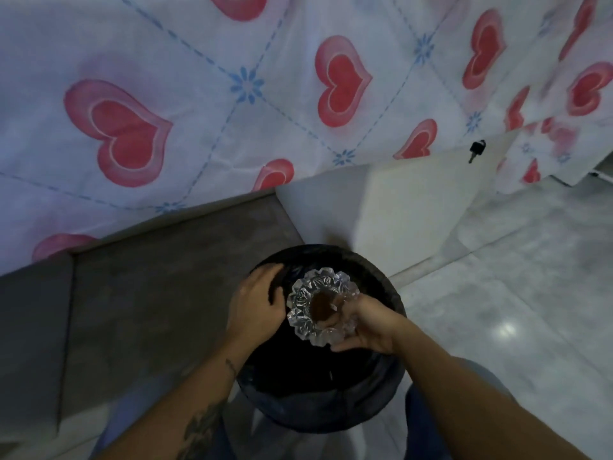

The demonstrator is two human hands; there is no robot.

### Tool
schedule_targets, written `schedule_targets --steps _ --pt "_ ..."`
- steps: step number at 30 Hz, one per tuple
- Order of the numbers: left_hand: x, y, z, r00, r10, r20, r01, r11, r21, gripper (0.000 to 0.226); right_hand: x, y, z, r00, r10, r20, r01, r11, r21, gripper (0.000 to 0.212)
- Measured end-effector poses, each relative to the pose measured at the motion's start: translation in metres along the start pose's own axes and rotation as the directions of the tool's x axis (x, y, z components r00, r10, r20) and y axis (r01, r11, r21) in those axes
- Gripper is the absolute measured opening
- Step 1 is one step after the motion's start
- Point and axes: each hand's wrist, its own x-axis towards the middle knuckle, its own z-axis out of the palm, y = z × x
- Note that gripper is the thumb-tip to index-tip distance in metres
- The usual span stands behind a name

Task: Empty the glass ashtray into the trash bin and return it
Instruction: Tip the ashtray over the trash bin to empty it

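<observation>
A person is bending over a round black trash bin [318,406] lined with a dark bag, both bare forearms reaching in from the near edge of the view. The right hand [363,330] is gripping the right side of the cut-glass ashtray [320,305], fingers curled under its rim, holding it over the bin's open mouth with its bowl facing the camera; a brown patch is showing in the bowl. The left hand [257,302] is resting with fingers spread on the bin's left rim, just beside the ashtray and holding nothing. The bin is standing on a pale, glossy tiled floor [504,293] that is lying open to the right. A grey ledge [159,287] is running along the bin's left side. Beyond it, a white cloth printed with red hearts and blue flowers [232,94] is filling the far half of the frame. A key [476,150] is sticking out of a white panel [414,200] near the cloth's right edge.
</observation>
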Motion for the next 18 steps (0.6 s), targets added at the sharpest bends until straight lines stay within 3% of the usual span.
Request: schedule_targets --steps 3,6,8,10,12,14,18 --pt "-0.004 -0.018 0.001 0.998 -0.044 -0.034 0.048 0.988 0.147 0.057 -0.002 0.0 0.008 0.995 -0.099 -0.018 0.101 0.986 0.131 0.053" --pt "-0.007 -0.031 0.01 0.995 -0.091 -0.04 0.097 0.98 0.172 0.06 0.001 -0.003 0.021 0.937 -0.275 -0.215 0.306 0.944 0.124 0.036" --pt "-0.01 -0.036 0.018 0.993 -0.115 -0.04 0.119 0.985 0.124 0.06 0.002 -0.004 0.03 0.819 -0.42 -0.391 0.436 0.898 -0.053 0.023" --pt "-0.014 -0.039 0.022 0.992 -0.119 -0.039 0.122 0.988 0.097 0.059 0.002 -0.005 0.034 0.619 -0.619 -0.484 0.501 0.785 -0.365 0.027" --pt "-0.014 -0.039 0.022 0.993 -0.114 -0.018 0.115 0.989 0.096 0.06 -0.002 -0.005 0.034 0.475 -0.776 -0.415 0.478 0.623 -0.619 0.036" --pt "-0.014 -0.041 0.022 0.995 -0.095 -0.013 0.095 0.99 0.105 0.061 -0.006 -0.006 0.033 0.394 -0.881 -0.26 0.438 0.429 -0.79 0.047" --pt "-0.014 -0.042 0.023 0.997 -0.07 -0.036 0.074 0.989 0.127 0.062 -0.004 -0.009 0.031 0.261 -0.963 0.072 0.345 0.023 -0.938 0.056"
